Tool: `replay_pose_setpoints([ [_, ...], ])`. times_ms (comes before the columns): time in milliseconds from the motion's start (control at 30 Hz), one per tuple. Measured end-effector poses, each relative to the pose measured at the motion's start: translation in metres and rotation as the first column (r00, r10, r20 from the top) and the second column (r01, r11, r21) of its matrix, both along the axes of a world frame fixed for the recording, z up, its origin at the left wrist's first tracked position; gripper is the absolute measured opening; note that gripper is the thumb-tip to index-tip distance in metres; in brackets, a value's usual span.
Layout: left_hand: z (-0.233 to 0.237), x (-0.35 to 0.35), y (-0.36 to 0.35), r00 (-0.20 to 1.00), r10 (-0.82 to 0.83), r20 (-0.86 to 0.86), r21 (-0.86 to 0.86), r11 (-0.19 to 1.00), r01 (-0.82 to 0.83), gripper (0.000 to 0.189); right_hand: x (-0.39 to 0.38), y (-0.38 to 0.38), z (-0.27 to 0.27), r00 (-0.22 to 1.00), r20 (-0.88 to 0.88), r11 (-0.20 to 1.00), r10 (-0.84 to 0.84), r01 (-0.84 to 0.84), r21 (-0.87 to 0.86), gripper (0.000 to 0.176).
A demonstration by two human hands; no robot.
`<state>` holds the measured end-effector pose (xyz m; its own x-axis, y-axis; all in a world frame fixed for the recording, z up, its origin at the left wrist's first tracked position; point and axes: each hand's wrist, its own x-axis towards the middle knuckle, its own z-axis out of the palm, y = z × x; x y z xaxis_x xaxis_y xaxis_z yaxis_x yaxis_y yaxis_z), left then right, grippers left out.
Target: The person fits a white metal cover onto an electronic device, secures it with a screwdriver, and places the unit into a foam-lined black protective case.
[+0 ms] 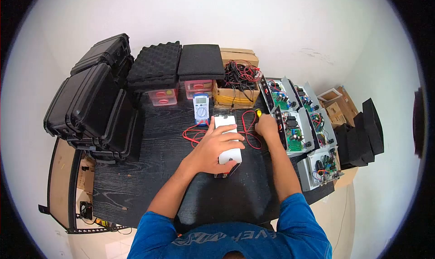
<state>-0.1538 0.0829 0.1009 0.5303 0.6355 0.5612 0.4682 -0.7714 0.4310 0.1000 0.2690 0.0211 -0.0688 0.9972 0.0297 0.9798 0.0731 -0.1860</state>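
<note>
We have our left grip [218,145] spread across the white box [224,121], closed on it with the fingers over the top and the thumb near the end closest to us. The box sits on the dark bench [154,177], right in front of our body, and its lower edge is partly hidden by our hand. Our right grip [267,125] is off to the right, curled at a small yellow thing [258,113]; we cannot tell whether it has closed on that thing or only touches it.

The step in hand, as we judge it, is steadying the box with one side while the other reaches for or takes hold of the yellow thing. From here, a sound move calls for a firm pinch on the yellow thing, and for the box to be braced so that it does not skid or tip.

The red cord [244,123] lies loose between the box and our right grip, so it could snag if we cross low. The meter [201,108] stands just beyond the box, slightly to the left, and the open metal cases [295,143] with green boards are close to our right forearm, which needs some care.
</note>
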Motion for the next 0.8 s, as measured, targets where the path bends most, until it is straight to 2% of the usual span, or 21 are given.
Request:
replay_pose_setpoints([
  [67, -0.001, -0.001, 0.000, 1.000, 0.001, 0.003, -0.003, 1.000, -0.001, 0.041, -0.002, -0.008, 0.022, 0.998, -0.044, 0.980, 0.040, -0.031, 0.197, 0.027],
  [167, -0.001, 0.000, 0.000, 1.000, -0.007, 0.010, -0.004, 1.000, 0.007, 0.043, -0.012, -0.029, 0.080, 0.994, -0.073, 0.946, 0.081, -0.054, 0.319, 0.033],
  [200, -0.003, 0.000, 0.000, 1.000, -0.007, 0.011, -0.002, 1.000, 0.007, 0.045, -0.012, -0.029, 0.093, 0.977, -0.105, 0.878, 0.183, -0.115, 0.465, 0.033],
  [267, -0.003, -0.001, 0.001, 1.000, -0.005, 0.013, 0.001, 1.000, 0.005, 0.046, -0.013, -0.030, 0.114, 0.912, -0.115, 0.663, 0.393, -0.194, 0.723, 0.033],
  [300, -0.003, -0.001, 0.001, 1.000, -0.004, 0.016, 0.002, 1.000, 0.004, 0.046, -0.017, -0.037, 0.125, 0.731, -0.404, 0.722, 0.550, -0.174, 0.669, 0.034],
  [333, -0.003, -0.001, 0.000, 1.000, -0.003, 0.020, 0.001, 1.000, 0.003, 0.046, -0.025, -0.045, 0.137, 0.454, -0.648, 0.776, 0.611, -0.182, 0.604, 0.034],
  [367, -0.003, 0.000, 0.000, 1.000, -0.003, 0.019, -0.001, 1.000, 0.003, 0.046, -0.032, -0.054, 0.147, 0.121, -0.814, 0.816, 0.568, -0.217, 0.536, 0.035],
  [467, -0.001, 0.000, 0.000, 1.000, -0.008, 0.013, -0.001, 1.000, 0.008, 0.046, -0.049, -0.077, 0.166, -0.137, -0.790, 0.753, 0.598, -0.241, 0.612, 0.040],
  [567, -0.002, -0.001, 0.000, 1.000, -0.007, 0.006, 0.004, 1.000, 0.007, 0.045, -0.062, -0.079, 0.161, -0.156, -0.762, 0.720, 0.629, -0.254, 0.646, 0.048],
  [800, -0.001, -0.001, 0.000, 1.000, -0.002, -0.004, -0.006, 1.000, 0.002, 0.045, -0.072, -0.076, 0.148, -0.183, -0.750, 0.704, 0.635, -0.263, 0.660, 0.047],
])
